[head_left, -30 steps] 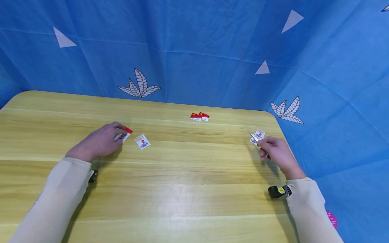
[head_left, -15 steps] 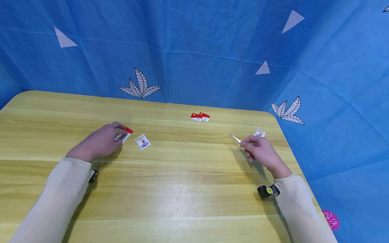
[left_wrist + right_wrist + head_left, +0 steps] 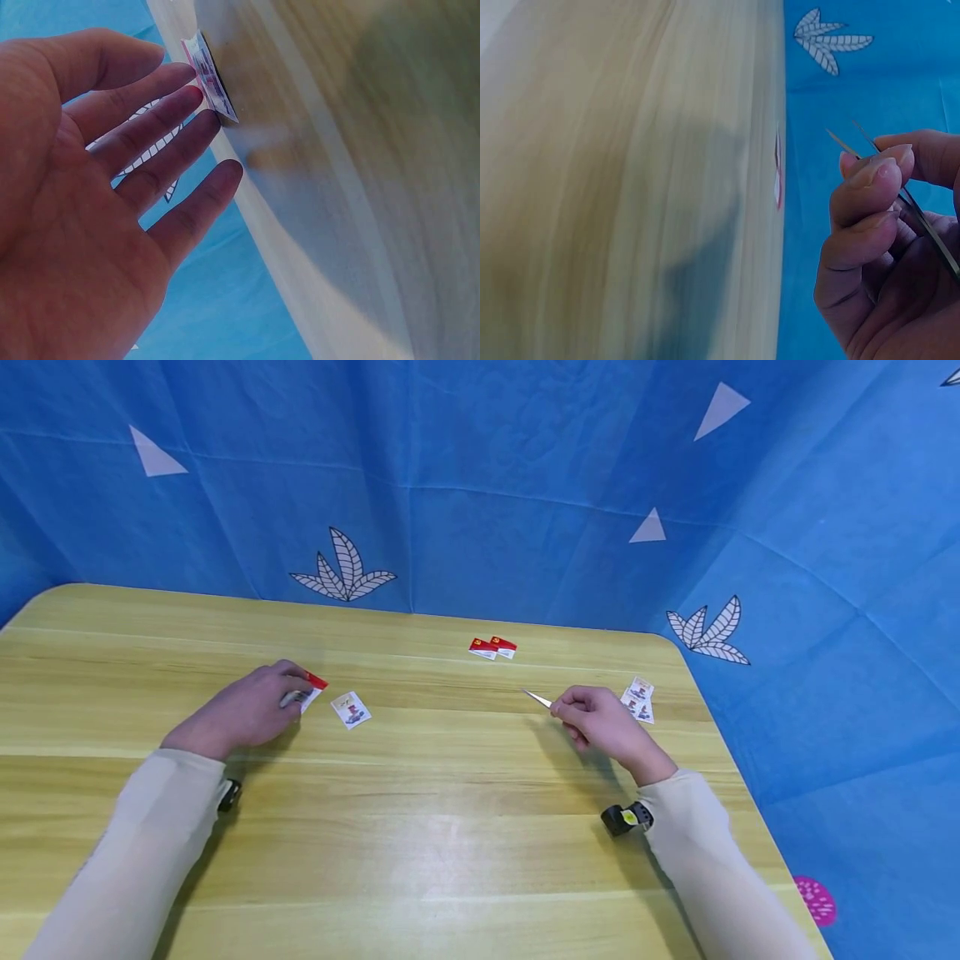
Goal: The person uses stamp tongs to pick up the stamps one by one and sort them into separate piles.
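Note:
My left hand (image 3: 251, 708) hovers low over the left of the table, its fingertips touching a small stamp with a red top (image 3: 318, 681). The left wrist view shows those fingers loosely extended against the edge of the printed stamp (image 3: 213, 84). Just right of that hand lies a picture stamp (image 3: 351, 710). My right hand (image 3: 603, 720) pinches a pair of metal tweezers (image 3: 538, 699) above the table. In the right wrist view the tips of the tweezers (image 3: 933, 234) stand apart with nothing between them. Several picture stamps (image 3: 640, 692) overlap beyond the right hand.
Two overlapping red-and-white stamps (image 3: 492, 648) lie near the back edge of the wooden table (image 3: 420, 827). A blue patterned cloth (image 3: 480, 543) hangs behind the table and along its right side.
My right hand has moved left with the tweezers, away from the stamps on the right, which are now uncovered with several overlapping. The left hand has stayed in place.

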Demonstrator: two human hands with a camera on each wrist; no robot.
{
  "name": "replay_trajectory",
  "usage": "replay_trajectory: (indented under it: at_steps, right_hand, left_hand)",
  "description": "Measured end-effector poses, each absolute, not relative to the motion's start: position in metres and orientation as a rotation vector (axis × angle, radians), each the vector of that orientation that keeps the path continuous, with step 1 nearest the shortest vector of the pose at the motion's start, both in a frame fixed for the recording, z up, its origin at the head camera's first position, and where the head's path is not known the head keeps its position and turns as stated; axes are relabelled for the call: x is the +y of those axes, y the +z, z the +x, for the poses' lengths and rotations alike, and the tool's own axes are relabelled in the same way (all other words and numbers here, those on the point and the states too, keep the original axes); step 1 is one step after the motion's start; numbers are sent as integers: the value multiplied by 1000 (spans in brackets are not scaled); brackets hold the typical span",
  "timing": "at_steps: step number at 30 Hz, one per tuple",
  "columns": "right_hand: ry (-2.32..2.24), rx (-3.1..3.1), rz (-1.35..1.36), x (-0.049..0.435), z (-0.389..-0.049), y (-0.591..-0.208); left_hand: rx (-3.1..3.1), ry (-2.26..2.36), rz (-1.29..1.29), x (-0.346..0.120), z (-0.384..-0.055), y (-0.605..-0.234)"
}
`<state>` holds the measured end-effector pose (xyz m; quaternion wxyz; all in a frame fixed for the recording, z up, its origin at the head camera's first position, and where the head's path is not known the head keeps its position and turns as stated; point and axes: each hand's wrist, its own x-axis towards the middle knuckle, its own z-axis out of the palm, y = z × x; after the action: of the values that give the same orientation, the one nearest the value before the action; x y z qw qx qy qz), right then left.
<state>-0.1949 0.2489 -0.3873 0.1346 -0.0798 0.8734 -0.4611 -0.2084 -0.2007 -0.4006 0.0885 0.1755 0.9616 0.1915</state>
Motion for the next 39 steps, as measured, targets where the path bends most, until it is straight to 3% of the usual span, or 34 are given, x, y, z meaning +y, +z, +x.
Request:
replay_trajectory:
  at_steps: [39]
  right_hand:
    - [-1180,2507,-454,162,-222,-392]
  left_hand:
    - [2848,600,526,-201,-209,-398]
